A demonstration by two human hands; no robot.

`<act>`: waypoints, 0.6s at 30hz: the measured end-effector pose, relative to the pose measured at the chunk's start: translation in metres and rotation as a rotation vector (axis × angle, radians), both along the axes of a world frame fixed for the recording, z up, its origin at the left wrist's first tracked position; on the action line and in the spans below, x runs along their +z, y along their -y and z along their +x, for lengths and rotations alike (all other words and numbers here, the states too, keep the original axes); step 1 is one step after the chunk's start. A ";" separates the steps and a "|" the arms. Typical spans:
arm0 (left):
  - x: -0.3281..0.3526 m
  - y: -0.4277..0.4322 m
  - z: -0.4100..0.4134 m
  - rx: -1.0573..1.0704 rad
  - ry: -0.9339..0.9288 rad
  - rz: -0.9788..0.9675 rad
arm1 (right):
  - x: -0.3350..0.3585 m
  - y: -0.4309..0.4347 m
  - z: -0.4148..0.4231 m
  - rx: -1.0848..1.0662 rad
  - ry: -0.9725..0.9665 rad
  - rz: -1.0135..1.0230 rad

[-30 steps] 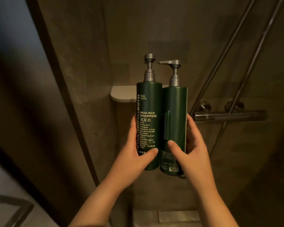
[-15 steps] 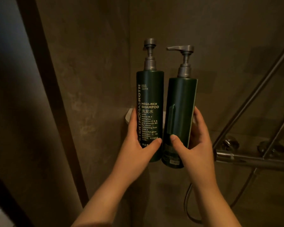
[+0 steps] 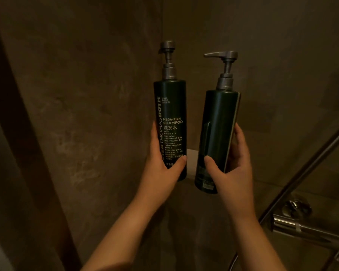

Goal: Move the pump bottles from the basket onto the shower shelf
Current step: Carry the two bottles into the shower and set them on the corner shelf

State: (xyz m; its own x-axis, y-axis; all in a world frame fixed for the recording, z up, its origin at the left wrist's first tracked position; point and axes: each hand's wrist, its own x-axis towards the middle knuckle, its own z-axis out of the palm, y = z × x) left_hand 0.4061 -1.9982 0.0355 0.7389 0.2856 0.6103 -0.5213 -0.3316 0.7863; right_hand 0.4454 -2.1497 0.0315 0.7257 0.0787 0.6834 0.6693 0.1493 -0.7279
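The left hand (image 3: pixel 162 169) has its grip curled round the lettered dark green shampoo pump bottle (image 3: pixel 170 114). The right hand (image 3: pixel 233 171) grips a plain dark green pump bottle (image 3: pixel 217 124). Both bottles are held slightly apart in the air, in front of the pale shower shelf (image 3: pixel 192 159).

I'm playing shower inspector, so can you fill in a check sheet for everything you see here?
Surface: shower shelf, only a pale sliver shows between the bottles; neither bottle plainly rests on it.
Job's things: shampoo bottle, upright, label facing the camera; second pump bottle, dark green, leaning slightly, spout pointing left. The two are apart.
Clutter: nothing seen.
Hands: left hand grips the shampoo bottle; right hand grips the second pump bottle.
Cables: shower hose, curving at the bottom edge.
Surroundings: dark mottled wall; chrome mixer valve; slanting riser rail.
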 end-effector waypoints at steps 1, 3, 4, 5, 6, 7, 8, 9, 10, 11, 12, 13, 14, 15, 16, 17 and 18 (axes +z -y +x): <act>0.000 0.000 0.003 0.010 -0.002 0.005 | -0.001 -0.001 0.003 0.005 -0.001 -0.001; -0.002 -0.002 0.009 0.025 -0.012 0.016 | -0.003 -0.003 0.009 0.015 -0.005 -0.004; -0.003 -0.003 0.013 0.029 -0.023 0.021 | -0.004 -0.005 0.012 0.021 -0.010 -0.005; -0.005 -0.003 0.016 0.034 -0.036 0.027 | -0.005 -0.006 0.014 0.025 -0.014 -0.005; -0.006 -0.003 0.018 0.038 -0.047 0.031 | -0.006 -0.007 0.016 0.027 -0.016 -0.005; -0.008 -0.004 0.021 0.044 -0.054 0.035 | -0.006 -0.008 0.018 0.028 -0.017 -0.004; -0.009 -0.004 0.024 0.050 -0.057 0.041 | -0.006 -0.010 0.020 0.028 -0.018 -0.006; -0.010 -0.004 0.026 0.057 -0.061 0.048 | -0.006 -0.011 0.021 0.031 -0.019 -0.009; -0.011 -0.004 0.028 0.065 -0.065 0.054 | -0.007 -0.012 0.023 0.036 -0.019 -0.014; -0.012 -0.005 0.029 0.076 -0.066 0.057 | -0.007 -0.012 0.025 0.041 -0.021 -0.019; -0.013 -0.005 0.031 0.090 -0.065 0.060 | -0.007 -0.013 0.026 0.044 -0.026 -0.025; -0.014 -0.005 0.031 0.105 -0.063 0.062 | -0.007 -0.013 0.028 0.047 -0.031 -0.031; -0.015 -0.006 0.032 0.115 -0.062 0.066 | -0.007 -0.014 0.029 0.051 -0.036 -0.037; -0.015 -0.007 0.033 0.117 -0.064 0.072 | -0.007 -0.014 0.030 0.058 -0.038 -0.041; -0.016 -0.008 0.034 0.112 -0.067 0.081 | -0.007 -0.015 0.032 0.065 -0.040 -0.045; -0.016 -0.008 0.034 0.105 -0.071 0.090 | -0.007 -0.015 0.033 0.070 -0.042 -0.049; -0.017 -0.008 0.036 0.101 -0.076 0.099 | -0.007 -0.016 0.034 0.073 -0.043 -0.052</act>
State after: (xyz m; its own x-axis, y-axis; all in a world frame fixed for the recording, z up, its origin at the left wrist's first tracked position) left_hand 0.4416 -1.9897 0.0188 0.7545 0.3020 0.5827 -0.4218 -0.4571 0.7830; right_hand 0.4796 -2.1335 0.0247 0.7456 0.1675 0.6451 0.6256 0.1576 -0.7640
